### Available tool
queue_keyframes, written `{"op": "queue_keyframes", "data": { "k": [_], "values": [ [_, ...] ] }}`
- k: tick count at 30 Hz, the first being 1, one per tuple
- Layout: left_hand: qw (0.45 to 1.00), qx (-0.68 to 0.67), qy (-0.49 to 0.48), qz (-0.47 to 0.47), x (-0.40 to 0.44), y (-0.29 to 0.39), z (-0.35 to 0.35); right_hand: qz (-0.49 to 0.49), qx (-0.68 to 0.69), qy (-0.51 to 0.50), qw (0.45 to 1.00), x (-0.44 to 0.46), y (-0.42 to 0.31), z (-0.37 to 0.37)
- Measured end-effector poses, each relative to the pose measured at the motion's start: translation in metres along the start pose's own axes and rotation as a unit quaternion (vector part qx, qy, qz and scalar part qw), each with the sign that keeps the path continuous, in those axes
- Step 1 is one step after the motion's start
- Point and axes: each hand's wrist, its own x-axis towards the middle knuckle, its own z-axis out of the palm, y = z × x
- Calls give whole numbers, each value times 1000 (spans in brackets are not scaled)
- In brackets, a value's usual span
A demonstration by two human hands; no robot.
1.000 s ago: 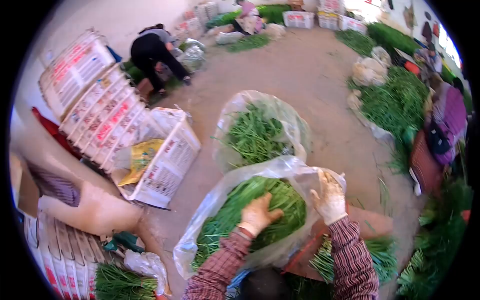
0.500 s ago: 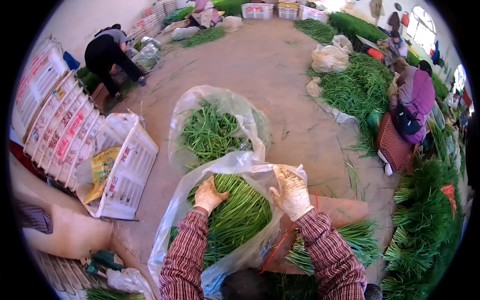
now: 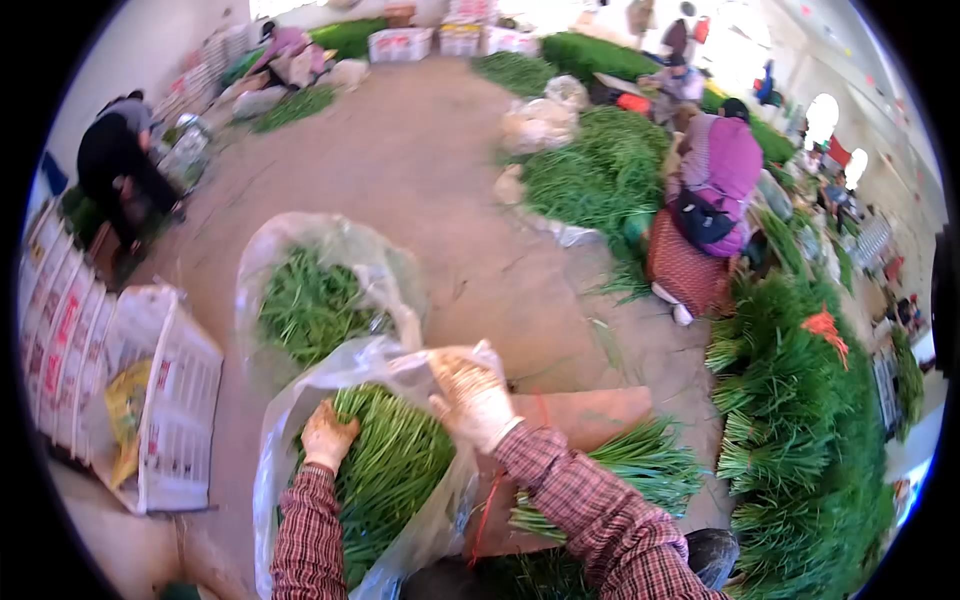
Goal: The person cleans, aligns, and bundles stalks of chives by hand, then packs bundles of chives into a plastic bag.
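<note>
A clear plastic bag (image 3: 265, 480) stands in front of me, filled with long green stalks (image 3: 400, 450). At its left side, my left hand (image 3: 329, 436), in a stained glove, is curled over the stalks, its fingertips partly hidden. My right hand (image 3: 474, 400), also gloved, is at the bag's upper right rim with its fingers on the film and its thumb apart. Just beyond is a second clear bag (image 3: 385, 260) holding cut greens (image 3: 312, 305). Beside my right forearm, more stalks (image 3: 640, 465) lie on a reddish-brown board (image 3: 590, 405), near a red string (image 3: 484, 520).
White crates (image 3: 185, 400) stand at left, one holding a yellow sack (image 3: 128, 420). Bundled greens (image 3: 800, 470) line the right side. A loose green heap (image 3: 600, 165) lies ahead, near a bending person in purple (image 3: 730, 165). Another person (image 3: 115, 160) bends at far left.
The view has swung right, so things appear farther left. My left hand has shifted toward the bag's left edge over the stalks. My right hand remains at the bag's rim.
</note>
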Motion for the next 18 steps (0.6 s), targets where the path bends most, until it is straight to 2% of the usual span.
{"op": "queue_keyframes", "data": {
  "k": [1,2,3,4,5,6,8,13,15,17,18],
  "values": [
    [998,-5,59,13,1,-16,15,-1,35,-1,999,1,1,-3],
    [995,-54,77,31,-18,1,-11,-10,25,8,1000,1,6,2],
    [984,-65,149,72,-26,-7,-6,-19,8,19,1000,1,10,8],
    [975,-112,171,84,-40,0,-19,0,52,29,998,2,11,14],
    [971,-163,154,85,-51,4,-30,-1,28,28,999,5,14,15],
    [975,-154,148,64,-63,8,-42,15,38,2,999,8,13,11],
    [958,-174,205,103,-85,8,-55,31,54,-8,998,13,8,6],
    [936,-240,230,114,-117,-6,-60,85,73,-71,991,19,-13,-16],
    [923,-275,240,122,-119,-12,-49,138,194,-203,950,17,-28,-28],
    [923,-280,232,128,-121,-8,-52,162,241,-200,936,-3,-31,-1],
    [923,-271,233,138,-122,-7,-53,124,221,-248,935,-11,-34,4]
  ]
}}
